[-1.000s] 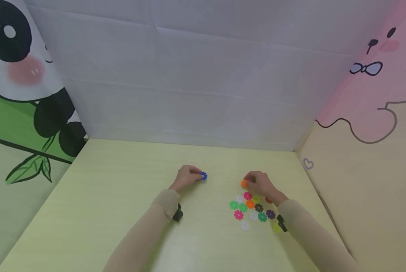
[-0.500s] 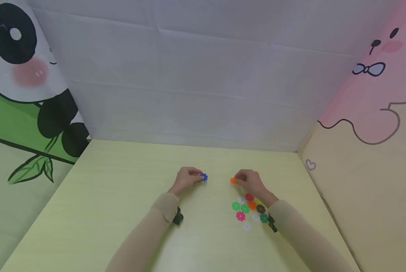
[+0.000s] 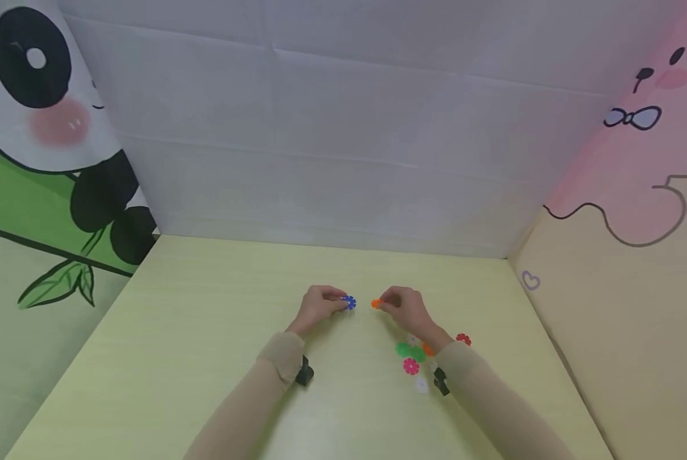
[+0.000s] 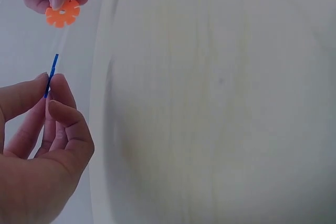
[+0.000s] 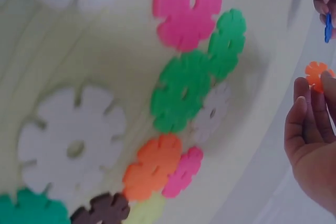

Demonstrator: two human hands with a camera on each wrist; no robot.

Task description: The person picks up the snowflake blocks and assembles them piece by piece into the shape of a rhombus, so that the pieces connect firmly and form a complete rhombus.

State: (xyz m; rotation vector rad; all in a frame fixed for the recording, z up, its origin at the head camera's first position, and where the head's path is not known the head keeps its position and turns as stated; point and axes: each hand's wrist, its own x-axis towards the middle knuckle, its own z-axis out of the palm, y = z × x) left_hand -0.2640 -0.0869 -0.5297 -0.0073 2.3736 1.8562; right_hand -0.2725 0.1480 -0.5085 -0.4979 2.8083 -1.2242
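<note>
Between thumb and fingertips my left hand [image 3: 318, 308] pinches a blue snowflake disc [image 3: 350, 302], a flat notched building piece. In the left wrist view the blue disc [image 4: 51, 75] shows edge-on, pointing up out of the grip. My right hand [image 3: 408, 309] pinches an orange snowflake disc [image 3: 376, 304] by its edge. Seen from the left wrist, the orange disc [image 4: 62, 13] faces the camera with its notches and centre hole visible. The two discs are held above the table, facing each other with a small gap between them.
Below my right forearm, several loose snowflake discs lie on the pale table [image 3: 205, 358], among them a pink one [image 3: 411, 366], a green one [image 5: 181, 92] and a white one [image 5: 72, 139]. The sleeve hides part of the pile. A white sheet [image 3: 332, 140] stands behind the table.
My right hand has carried the orange disc leftward, away from above the pile and close to the blue disc. The left hand has stayed nearly in place.
</note>
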